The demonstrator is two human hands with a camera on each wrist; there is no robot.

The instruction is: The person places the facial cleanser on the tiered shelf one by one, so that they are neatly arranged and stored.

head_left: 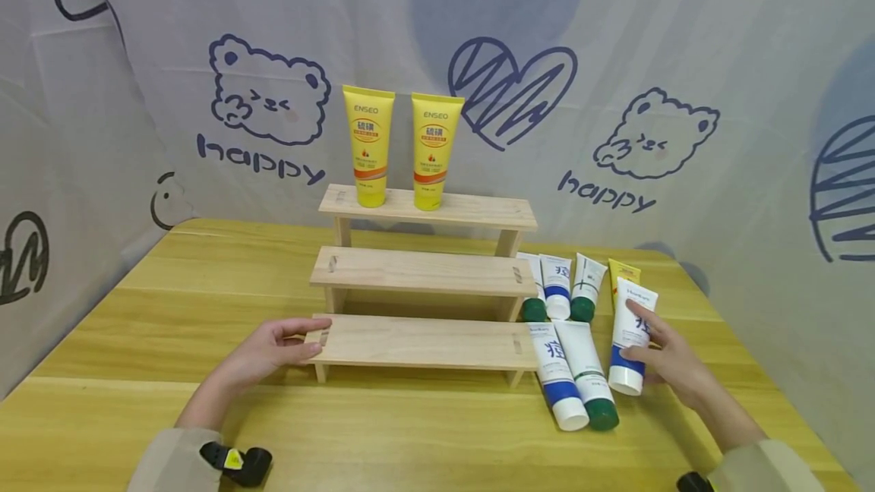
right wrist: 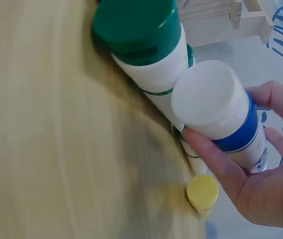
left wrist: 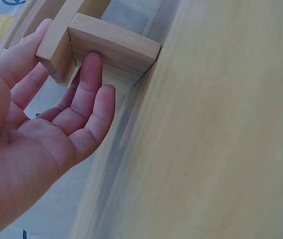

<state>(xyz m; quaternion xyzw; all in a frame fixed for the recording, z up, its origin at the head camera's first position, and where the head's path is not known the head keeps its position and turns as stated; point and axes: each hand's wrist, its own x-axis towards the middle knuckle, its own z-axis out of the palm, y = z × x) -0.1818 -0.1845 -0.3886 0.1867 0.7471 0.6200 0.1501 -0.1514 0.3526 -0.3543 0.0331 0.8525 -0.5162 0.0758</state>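
A three-step wooden display stand (head_left: 424,344) stands on the table. My left hand (head_left: 280,351) holds the left end of its lowest step; in the left wrist view the thumb is at the plank (left wrist: 56,55) and the other fingers reach beneath, near the leg. My right hand (head_left: 673,363) grips a white squeeze tube (head_left: 629,336) with a blue band, tilted with its white cap down. In the right wrist view, thumb and fingers are around that tube near the cap (right wrist: 203,94). On the top step two yellow squeeze tubes (head_left: 369,146) stand upright on their caps.
Right of the stand lie several tubes: a white-and-blue one (head_left: 557,370) and a green-capped one (head_left: 584,370) in front, more behind. A yellow tube (head_left: 620,270) lies behind the held one. A printed cloth (head_left: 390,14) hangs behind the table (head_left: 383,439).
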